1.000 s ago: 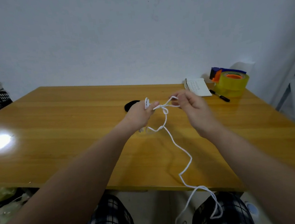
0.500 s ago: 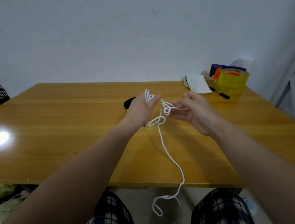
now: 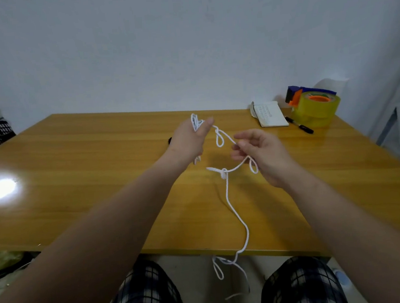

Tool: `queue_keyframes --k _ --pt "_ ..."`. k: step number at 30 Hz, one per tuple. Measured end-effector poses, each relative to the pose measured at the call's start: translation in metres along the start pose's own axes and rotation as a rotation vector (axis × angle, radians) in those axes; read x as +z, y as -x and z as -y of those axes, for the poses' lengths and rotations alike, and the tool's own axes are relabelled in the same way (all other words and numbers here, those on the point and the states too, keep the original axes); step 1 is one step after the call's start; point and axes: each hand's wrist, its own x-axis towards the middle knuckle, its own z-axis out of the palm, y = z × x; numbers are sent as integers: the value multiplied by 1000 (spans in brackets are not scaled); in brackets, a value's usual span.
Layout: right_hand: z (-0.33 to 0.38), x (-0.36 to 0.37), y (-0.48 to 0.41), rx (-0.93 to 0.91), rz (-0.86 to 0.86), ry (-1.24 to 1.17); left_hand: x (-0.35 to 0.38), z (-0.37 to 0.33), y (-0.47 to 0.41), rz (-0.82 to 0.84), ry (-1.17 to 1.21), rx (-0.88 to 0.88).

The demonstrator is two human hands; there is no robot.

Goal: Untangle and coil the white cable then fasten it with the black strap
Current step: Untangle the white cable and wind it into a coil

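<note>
Forearms reach out bare from the lower corners and meet above the middle of the wooden desk (image 3: pixel 75 176). The left grip (image 3: pixel 188 140) is raised with its back to the camera and the thumb pointing up. Several turns of the white cable (image 3: pixel 227 192) stand above it beside that thumb, and a short piece shows again under the heel of the hand. The fingers are hidden behind the hand, so I cannot tell how they lie on the coil, but the turns are plainly held there.

The right grip (image 3: pixel 264 155) sits lower and to the right, palm turned towards the left one. Its forefinger and thumb are pressed together on the cable and the other fingers are curled loosely beneath.

Between the two hands the cable hangs in a small loop. Below the right palm it makes another loop and runs to a tight knot, from which one short end sticks out to the left. From the knot the cable drops over the desk's near edge and ends in loose loops between the knees, which are in checked trousers (image 3: pixel 146 296).

A sliver of the black strap (image 3: pixel 169 140) shows on the desk just behind the left wrist. At the far right corner lie a small notebook (image 3: pixel 269 115), a black pen (image 3: pixel 299 127) and a tape dispenser (image 3: pixel 316 107).
</note>
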Motion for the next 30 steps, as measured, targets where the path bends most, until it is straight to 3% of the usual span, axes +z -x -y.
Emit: queue_keyframes --k 5,8,12,18,22,27,30 --pt "4 -6 2 -110 17 246 6 5 12 208 166 -3" --pt "7 -3 0 -185 57 264 10 -10 22 328 232 20" --pt "11 0 -4 -365 -8 299 7 -25 25 371 386 -90" --pt "18 -9 -11 -392 -139 528 -4 -23 32 432 268 -190" --pt "23 3 -14 -416 -235 422 6 -21 39 506 168 -142" --pt "13 -15 -23 -242 -412 446 -3 -15 41 389 325 -114" --pt "-1 -27 -20 -101 -343 574 -14 -4 37 267 402 -161"
